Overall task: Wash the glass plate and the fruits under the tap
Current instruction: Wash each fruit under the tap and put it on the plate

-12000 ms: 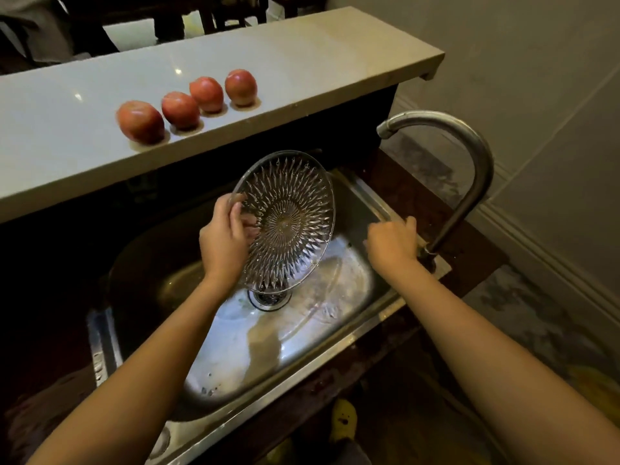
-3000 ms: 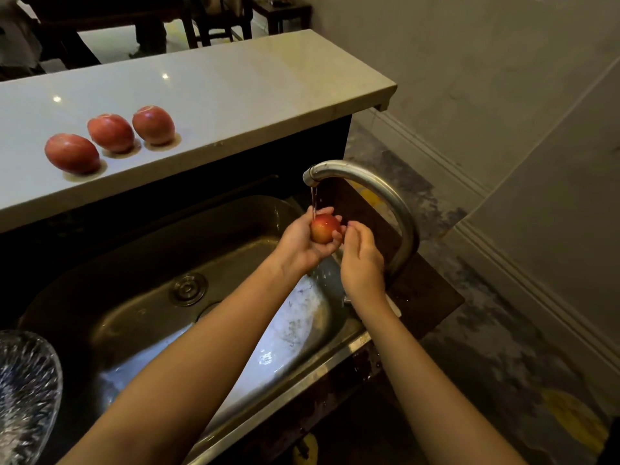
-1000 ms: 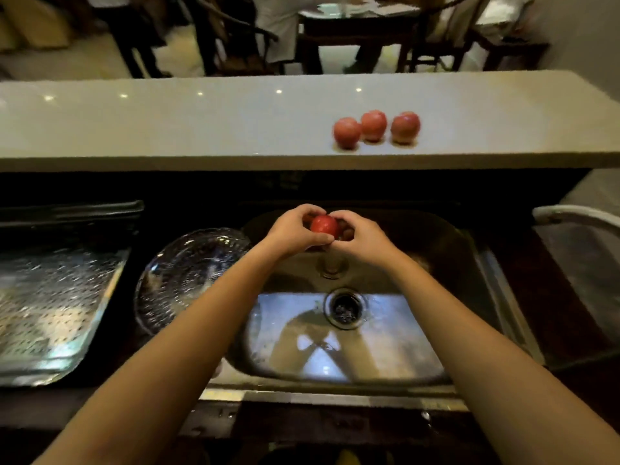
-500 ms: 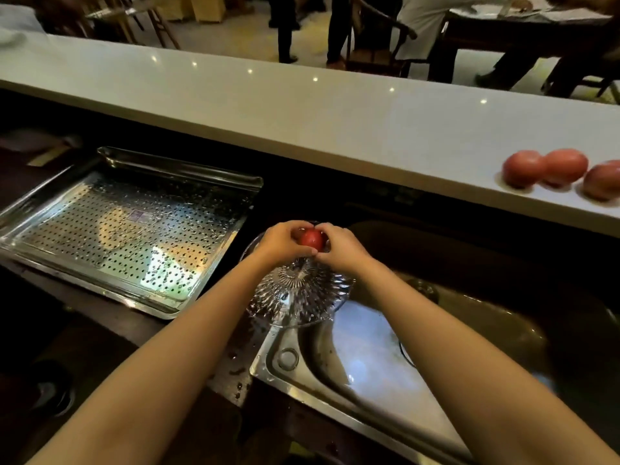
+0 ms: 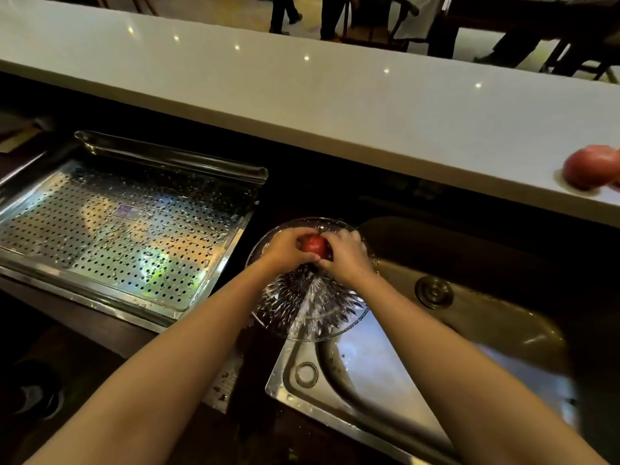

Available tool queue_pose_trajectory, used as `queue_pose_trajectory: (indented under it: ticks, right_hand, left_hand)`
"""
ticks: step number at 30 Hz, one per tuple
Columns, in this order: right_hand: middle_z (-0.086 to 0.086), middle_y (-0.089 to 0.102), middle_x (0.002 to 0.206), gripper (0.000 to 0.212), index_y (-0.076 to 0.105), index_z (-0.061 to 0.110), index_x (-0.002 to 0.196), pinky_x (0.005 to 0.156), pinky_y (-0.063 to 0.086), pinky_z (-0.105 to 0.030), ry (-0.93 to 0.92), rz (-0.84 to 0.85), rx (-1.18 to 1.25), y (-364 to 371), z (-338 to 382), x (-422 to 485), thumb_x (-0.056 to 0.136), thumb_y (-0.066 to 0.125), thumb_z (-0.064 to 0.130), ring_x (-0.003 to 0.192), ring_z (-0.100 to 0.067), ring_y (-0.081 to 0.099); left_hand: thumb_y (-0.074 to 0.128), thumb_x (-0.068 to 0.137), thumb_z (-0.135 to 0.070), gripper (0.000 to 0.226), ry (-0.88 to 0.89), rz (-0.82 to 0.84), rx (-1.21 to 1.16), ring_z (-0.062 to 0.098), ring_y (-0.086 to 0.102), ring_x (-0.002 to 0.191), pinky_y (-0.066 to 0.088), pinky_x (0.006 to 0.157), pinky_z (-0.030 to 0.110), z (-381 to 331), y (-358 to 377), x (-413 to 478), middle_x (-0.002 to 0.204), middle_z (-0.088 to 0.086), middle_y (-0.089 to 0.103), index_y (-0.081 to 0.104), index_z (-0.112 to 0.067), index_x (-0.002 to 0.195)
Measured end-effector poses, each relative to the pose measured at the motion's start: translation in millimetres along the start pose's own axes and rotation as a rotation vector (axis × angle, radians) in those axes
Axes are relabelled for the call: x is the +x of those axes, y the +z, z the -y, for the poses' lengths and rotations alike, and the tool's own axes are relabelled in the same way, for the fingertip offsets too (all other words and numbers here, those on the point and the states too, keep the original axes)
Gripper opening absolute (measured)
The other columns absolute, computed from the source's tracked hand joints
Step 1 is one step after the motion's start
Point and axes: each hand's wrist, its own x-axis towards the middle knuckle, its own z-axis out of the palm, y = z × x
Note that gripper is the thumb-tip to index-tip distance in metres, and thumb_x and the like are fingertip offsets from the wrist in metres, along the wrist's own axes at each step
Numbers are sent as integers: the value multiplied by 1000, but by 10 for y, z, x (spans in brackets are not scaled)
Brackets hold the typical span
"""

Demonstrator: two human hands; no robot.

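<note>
A small red fruit (image 5: 314, 246) is held between my left hand (image 5: 288, 249) and my right hand (image 5: 346, 254), both closed around it. They hover over the far part of the cut-glass plate (image 5: 312, 310), which rests on the dark counter at the left rim of the steel sink (image 5: 385, 391). Whether the fruit touches the plate I cannot tell. Another red fruit (image 5: 592, 166) lies on the white counter (image 5: 302, 92) at the far right edge. The tap is out of view.
A perforated steel drain tray (image 5: 124, 226), wet with drops, lies to the left of the plate. The sink's overflow fitting (image 5: 432, 292) shows on its far wall. Beyond the white counter stand chairs, a table and people's legs (image 5: 285, 11).
Since the tap rinse, both hands carried the fruit leftward from the sink to above the plate. In the last half second they sank lower toward the plate; the view shifted left.
</note>
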Motion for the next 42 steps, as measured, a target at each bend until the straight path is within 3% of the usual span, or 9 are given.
queue_pose_trajectory:
  ticks: [3,8,13,21,25,29,32,36,42]
  right_hand:
    - [-11,44,131,61,39,21,137,102,30,-42,10,26,0,21,-9,11,83,63,36,125,-30,32]
    - [-11,44,132,65,39,21,138,102,30,-41,42,84,-10,-26,-14,-1,81,65,39,126,-29,31]
    - [-11,43,138,67,36,21,139,108,31,-45,87,139,16,-224,13,-89,81,67,35,131,-29,31]
    - [-12,46,135,58,40,17,138,104,37,-40,99,120,2,-1013,14,-462,86,63,29,128,-29,36]
    - [-7,53,133,50,48,17,132,98,41,-31,155,-27,74,-1516,-91,-814,86,63,28,123,-22,48]
    - [-3,60,124,43,53,18,126,88,45,-27,266,-305,121,-2001,-295,-1172,86,63,30,111,-17,57]
    - [-4,64,112,36,56,15,118,86,52,-36,365,-531,99,-2275,-482,-1353,87,61,32,100,-18,61]
    - [-4,62,106,37,52,13,115,79,50,-30,443,-772,119,-2425,-688,-1429,86,63,33,97,-19,61]
    - [-6,50,112,43,47,11,115,81,46,-25,447,-962,176,-2425,-771,-1210,82,68,29,102,-19,55]
  left_hand:
    - [77,74,-15,58,11,33,4,25,59,109,48,96,34,33,-4,22,123,10,60,54,-15,127]
    - [76,74,-18,63,64,91,153,25,56,109,42,88,26,23,-56,46,127,9,58,50,-16,131]
    - [73,76,-20,66,137,124,398,27,50,120,40,100,36,-123,-122,-7,131,9,53,43,-18,135]
    - [59,86,-34,44,331,-15,584,22,57,111,46,85,33,-980,-239,-142,122,3,62,51,-22,128]
    - [51,91,-27,31,584,-240,334,18,62,100,47,82,31,-1732,-140,-252,110,0,67,56,-19,121]
    - [51,92,-25,37,737,-325,184,18,54,117,41,96,29,-2361,74,-215,126,2,61,52,-17,128]
    - [49,93,-32,50,708,-267,294,22,35,137,28,111,36,-2656,299,-73,146,5,42,38,-16,140]
    - [31,98,-43,58,646,-140,610,23,8,146,8,117,44,-2758,597,127,158,6,15,18,-17,148]
    - [21,97,-48,58,697,-264,707,21,15,146,12,118,40,-2566,787,155,157,5,21,22,-17,147]
